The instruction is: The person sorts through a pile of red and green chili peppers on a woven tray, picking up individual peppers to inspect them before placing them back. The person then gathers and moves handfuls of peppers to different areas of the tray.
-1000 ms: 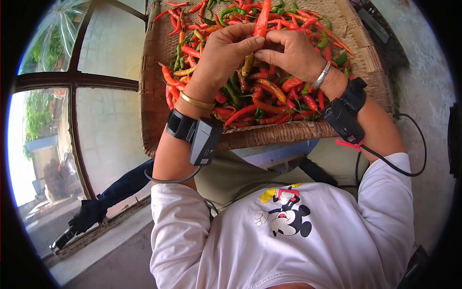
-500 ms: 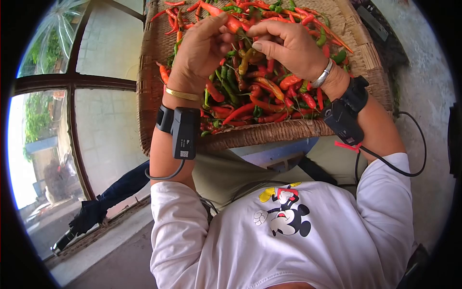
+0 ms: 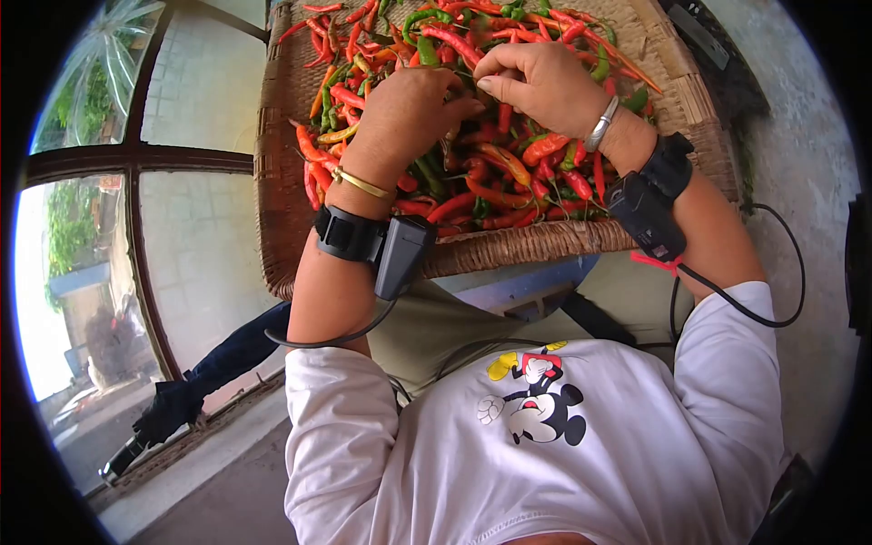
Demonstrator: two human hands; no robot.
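Both of my hands are over a woven basket (image 3: 536, 247) of mixed chili peppers (image 3: 509, 168), mostly red with some green and orange ones. My left hand (image 3: 409, 113) is low over the pile with its back up, its fingers curled and the tips pointing right; what they hold is hidden. Close beside it on the right, my right hand (image 3: 540, 86) pinches thumb and forefinger together over the peppers, on something too small to name. A long red chili (image 3: 451, 41) lies just beyond the fingertips.
A window frame (image 3: 136, 154) stands on the left, with a folded dark umbrella (image 3: 209, 368) leaning by its sill. Black wrist devices (image 3: 404, 254) with cables are strapped to both forearms. Bare floor (image 3: 799, 163) shows at right.
My left hand has come down and turned its back up, with fingertips now below the right hand's pinch. The large red chili between the hands is out of them. My right hand has barely moved.
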